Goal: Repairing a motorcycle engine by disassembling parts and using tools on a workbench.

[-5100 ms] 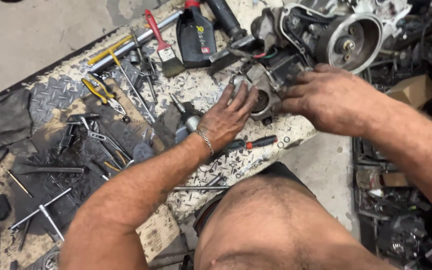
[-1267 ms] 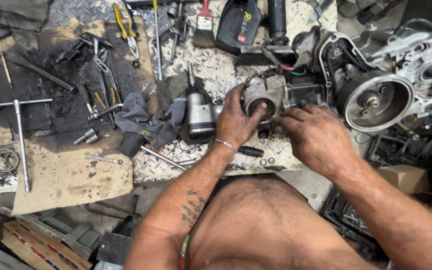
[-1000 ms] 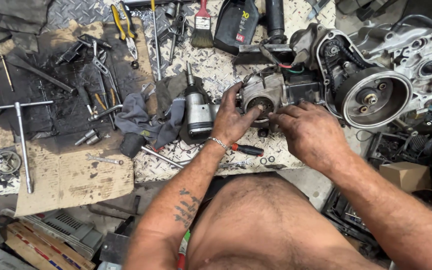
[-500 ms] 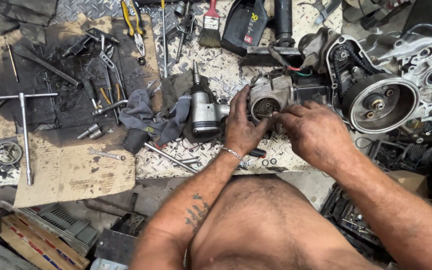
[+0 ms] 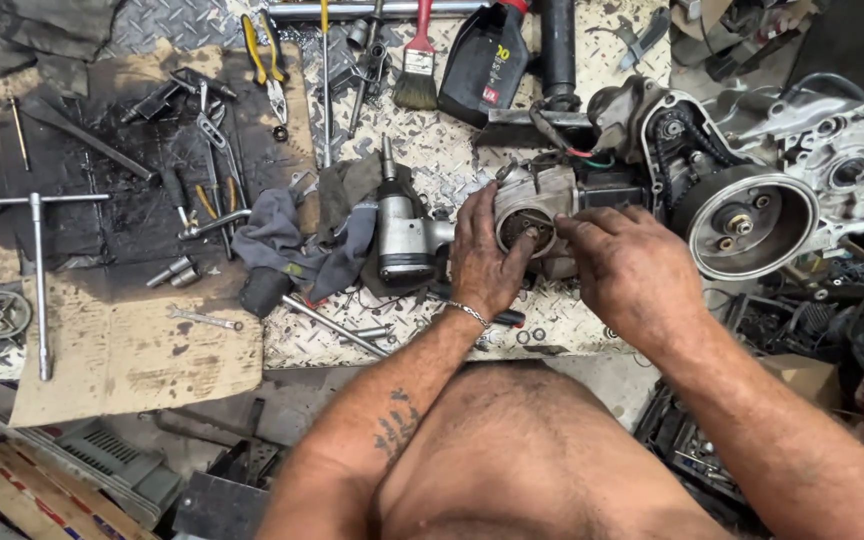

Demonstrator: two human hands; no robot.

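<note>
Black oil bottle [image 5: 487, 60] with red cap and a pale label lay at the far side, right of a red-handled brush [image 5: 417, 60]. Left hand [image 5: 487, 255] cupped the grey engine cylinder [image 5: 542, 200] at bench centre, thumb on its round opening. Right hand [image 5: 632, 270] lay palm down, fingertips pressed on the cylinder's right side. Cylinder was grimy metal, joined to the engine case [image 5: 752, 190] on its right. Impact wrench [image 5: 402, 235] sat just left.

Dull cast-metal engine cylinder [image 5: 542, 205] on patterned metal plate [image 5: 452, 150], beside crumpled grey cloth [image 5: 297, 240]
</note>
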